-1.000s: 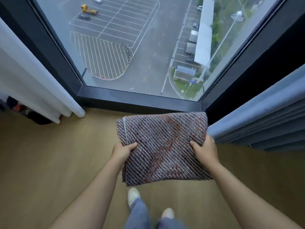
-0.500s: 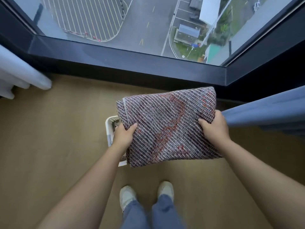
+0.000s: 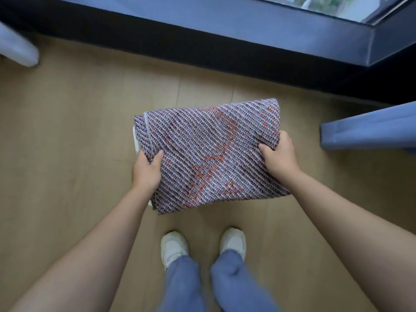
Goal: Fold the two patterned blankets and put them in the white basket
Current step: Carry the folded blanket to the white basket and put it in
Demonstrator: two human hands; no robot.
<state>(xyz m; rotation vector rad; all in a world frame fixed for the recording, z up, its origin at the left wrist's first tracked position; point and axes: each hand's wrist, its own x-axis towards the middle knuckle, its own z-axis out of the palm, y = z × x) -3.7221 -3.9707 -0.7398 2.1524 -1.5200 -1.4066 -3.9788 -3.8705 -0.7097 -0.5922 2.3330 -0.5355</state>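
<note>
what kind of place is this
Probably a bedroom or living room in a home, right beside a big window: wood-plank floor, dark window frame, and a blue curtain at the right.

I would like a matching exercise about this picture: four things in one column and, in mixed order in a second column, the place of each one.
Things
1. patterned blanket
2. white basket
3. blue curtain
4. white shoes

Places
A. at the right edge of the view
B. almost hidden under the blanket, only a sliver showing at its left side
C. gripped at its two sides by the left hand and the right hand
D. on the wooden floor, near the bottom of the view

Pairs: 1-C, 2-B, 3-A, 4-D
</note>
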